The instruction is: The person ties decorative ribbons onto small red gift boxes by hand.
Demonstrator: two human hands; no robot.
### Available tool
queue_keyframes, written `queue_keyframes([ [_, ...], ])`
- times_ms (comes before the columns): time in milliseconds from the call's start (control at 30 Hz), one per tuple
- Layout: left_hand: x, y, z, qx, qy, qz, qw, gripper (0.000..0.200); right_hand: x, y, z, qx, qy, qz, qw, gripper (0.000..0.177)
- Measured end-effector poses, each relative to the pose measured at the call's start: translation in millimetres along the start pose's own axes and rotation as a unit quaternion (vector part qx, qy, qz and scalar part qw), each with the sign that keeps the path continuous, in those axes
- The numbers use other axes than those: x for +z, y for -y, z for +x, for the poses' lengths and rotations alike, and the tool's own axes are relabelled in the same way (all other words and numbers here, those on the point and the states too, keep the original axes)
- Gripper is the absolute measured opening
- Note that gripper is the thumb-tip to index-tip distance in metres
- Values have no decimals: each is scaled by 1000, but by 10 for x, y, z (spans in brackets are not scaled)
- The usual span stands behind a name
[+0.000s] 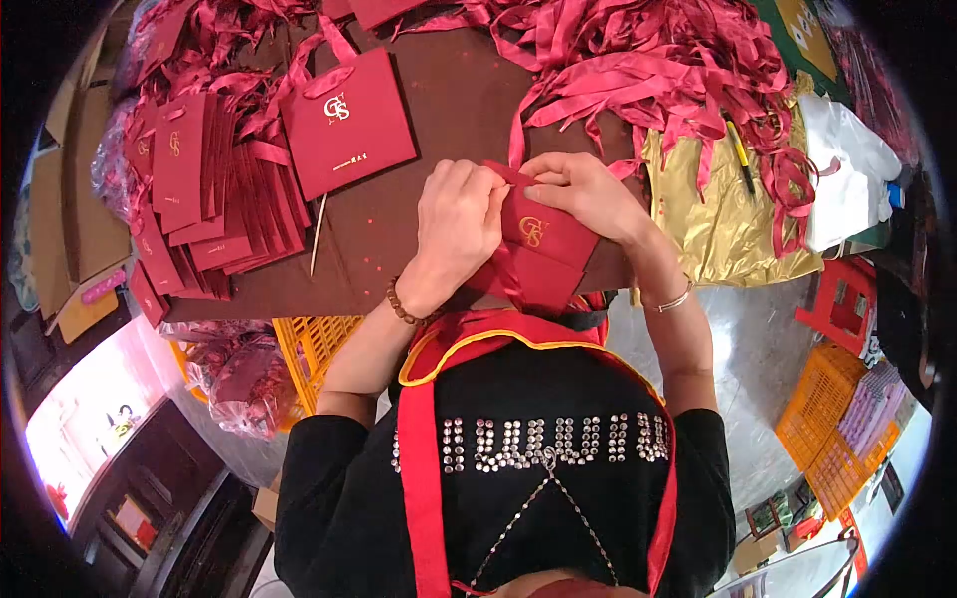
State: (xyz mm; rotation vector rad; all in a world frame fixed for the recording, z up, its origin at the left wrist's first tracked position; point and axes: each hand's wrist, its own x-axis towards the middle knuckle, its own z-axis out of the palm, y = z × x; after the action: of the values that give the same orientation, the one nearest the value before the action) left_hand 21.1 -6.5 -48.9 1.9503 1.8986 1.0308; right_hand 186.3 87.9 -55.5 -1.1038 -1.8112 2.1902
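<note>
A small dark-red paper gift bag (pixel 558 239) with a gold monogram lies tilted at the table's near edge, in front of my apron. My left hand (pixel 457 227) is closed, its thumb and fingertips pinched at the bag's upper left corner. At the top edge, my right hand (pixel 586 191) has its fingers curled onto the bag. A red ribbon (pixel 508 274) shows below my left hand, and another strip runs up from between the hands. What exactly sits between the fingertips is partly hidden. More red card lies beneath the bag.
A larger red bag (pixel 351 125) with a ribbon handle lies at the upper left. Left of it are stacked small bags (pixel 184 169). Red ribbons (pixel 648 80) heap at the upper right, beside gold wrapping (pixel 723 234) and a yellow-black pen (pixel 741 157). A thin stick (pixel 319 236) lies near my left hand.
</note>
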Motion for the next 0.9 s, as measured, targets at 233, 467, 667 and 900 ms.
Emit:
queue_keyframes([
  [233, -42, -46, 59, 24, 58, 46, 997, 9, 37, 42, -60, -23, -10, -14, 1000, 30],
  [467, 14, -83, -77, 123, 34, 114, 985, 7, 102, -29, -122, -37, -6, 6, 999, 28],
  [667, -148, -98, -63, 53, 47, -1, 997, 8, 117, 13, -151, -47, -14, -28, 998, 27],
  [900, -256, -33, -12, 32, 101, -33, 994, 6, 234, 94, -274, -128, -62, -212, 967, 24],
])
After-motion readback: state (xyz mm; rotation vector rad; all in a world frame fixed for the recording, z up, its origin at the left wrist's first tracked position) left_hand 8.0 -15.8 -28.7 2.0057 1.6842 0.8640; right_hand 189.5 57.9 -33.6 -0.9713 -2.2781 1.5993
